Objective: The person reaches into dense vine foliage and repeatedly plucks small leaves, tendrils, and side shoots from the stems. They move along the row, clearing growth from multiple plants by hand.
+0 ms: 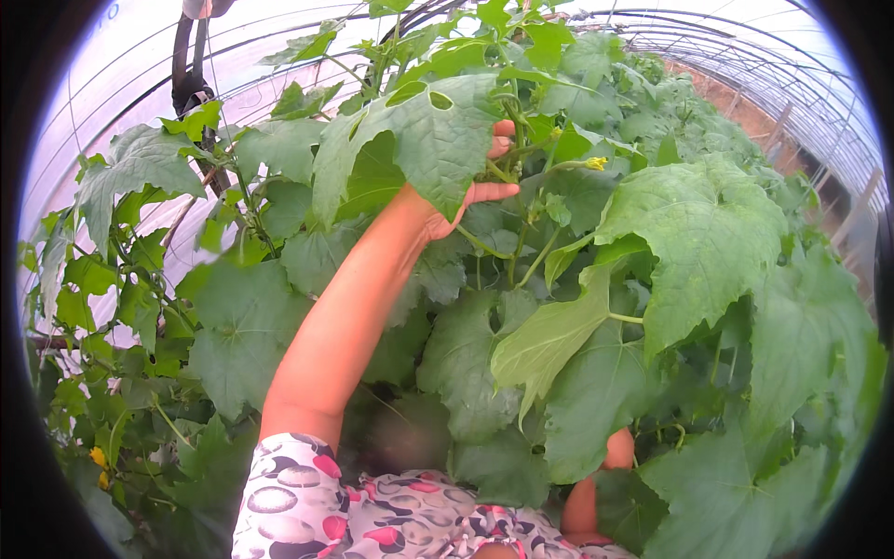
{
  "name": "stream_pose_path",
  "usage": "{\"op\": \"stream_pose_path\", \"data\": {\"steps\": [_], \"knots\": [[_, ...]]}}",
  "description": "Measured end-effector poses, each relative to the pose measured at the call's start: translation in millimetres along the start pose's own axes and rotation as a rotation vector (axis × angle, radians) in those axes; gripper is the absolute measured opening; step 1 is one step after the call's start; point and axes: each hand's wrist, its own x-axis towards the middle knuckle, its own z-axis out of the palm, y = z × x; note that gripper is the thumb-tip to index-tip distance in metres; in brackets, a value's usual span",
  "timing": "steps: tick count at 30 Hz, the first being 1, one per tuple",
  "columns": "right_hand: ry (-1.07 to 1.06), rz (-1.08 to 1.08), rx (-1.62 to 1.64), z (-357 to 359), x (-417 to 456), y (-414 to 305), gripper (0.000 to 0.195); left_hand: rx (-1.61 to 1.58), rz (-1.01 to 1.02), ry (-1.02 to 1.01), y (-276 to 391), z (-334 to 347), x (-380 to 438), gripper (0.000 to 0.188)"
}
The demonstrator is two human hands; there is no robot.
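Observation:
My left hand [477, 194] is raised into a climbing gourd vine, largely covered by a broad lobed leaf [443, 133] with holes in it. Thumb and fingertips show past the leaf's right edge, spread apart beside the green vine stem [518, 237]. Thin stalks pass through the gap between them, and none looks pinched. Just right of the fingers a small yellow flower [596, 163] tips a slender stalk. Low on the right, my right hand [618, 449] is mostly hidden behind large leaves [594, 391]; what its fingers do cannot be seen.
Dense foliage [705, 230] runs back along the right under a plastic-covered tunnel with curved metal hoops [726, 35]. A dark upright post [188, 77] stands at upper left. Yellow blossoms [98, 458] show among leaves at lower left.

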Motion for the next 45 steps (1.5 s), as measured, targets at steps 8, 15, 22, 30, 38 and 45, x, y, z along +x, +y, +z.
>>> {"op": "stream_pose_path", "data": {"steps": [8,15,22,30,38,45], "knots": [[-1.032,-0.166,-0.601,56,2,-79,0.024,-0.071,-0.058,-0.070,16,-20,-4,0.028],[-0.730,-0.598,0.233,133,30,-110,0.021,-0.020,-0.138,-0.038,54,-46,-5,0.026],[0.160,-0.834,-0.858,177,101,-85,0.028,0.068,-0.168,-0.062,70,-30,-23,0.027],[-0.129,-0.984,-0.931,163,76,-78,0.013,-0.077,-0.126,-0.013,73,-32,-11,0.026],[-0.415,-0.825,-0.986,142,40,-93,0.021,-0.037,-0.172,-0.093,71,-24,-10,0.030],[0.065,-0.744,0.019,85,87,-164,0.027,-0.012,-0.269,-0.214,59,-32,-37,0.017]]}}
